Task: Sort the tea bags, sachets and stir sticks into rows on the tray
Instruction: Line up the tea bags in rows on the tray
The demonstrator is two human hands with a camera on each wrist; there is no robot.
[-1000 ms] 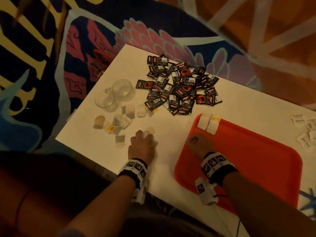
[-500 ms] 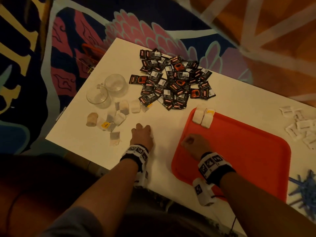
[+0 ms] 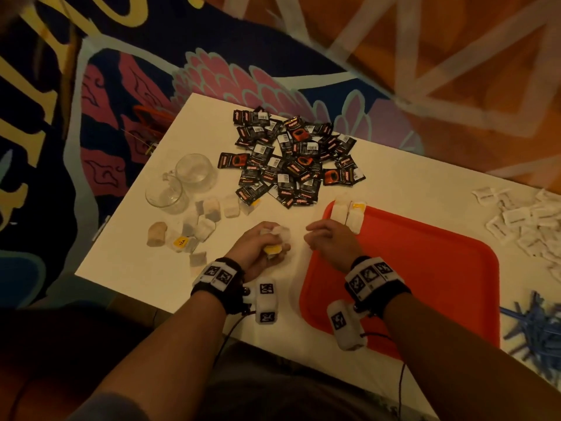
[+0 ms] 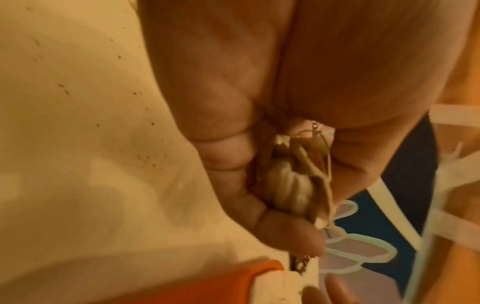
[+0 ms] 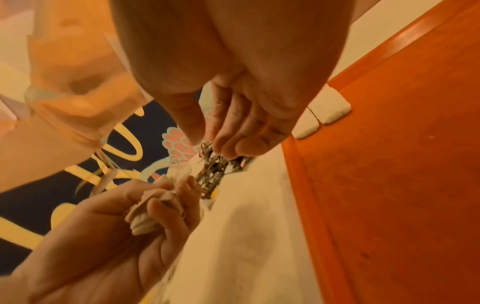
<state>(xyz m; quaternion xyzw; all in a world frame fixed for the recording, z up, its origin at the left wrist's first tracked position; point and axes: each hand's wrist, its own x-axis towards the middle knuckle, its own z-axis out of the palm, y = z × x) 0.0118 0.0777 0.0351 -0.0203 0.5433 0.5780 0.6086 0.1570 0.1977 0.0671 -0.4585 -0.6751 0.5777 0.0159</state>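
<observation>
L hand fist-curled round bunched tea bags; R hand loosely curled, holding nothing. Prob. light, soft, tearable w/ tangly strings. Best pinched singly by paper edge.

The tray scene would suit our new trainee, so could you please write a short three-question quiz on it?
1. True or false: two tea bags lie side by side at the far left corner of the red tray.
2. What does the left hand hold? A) stir sticks B) tea bags C) a glass cup
3. Fill in: the black sachets lie heaped on the ____, not the tray.

Key: 1 true. 2 B: it grips a bunch of tea bags; the right hand holds nothing. 3 table.
</observation>
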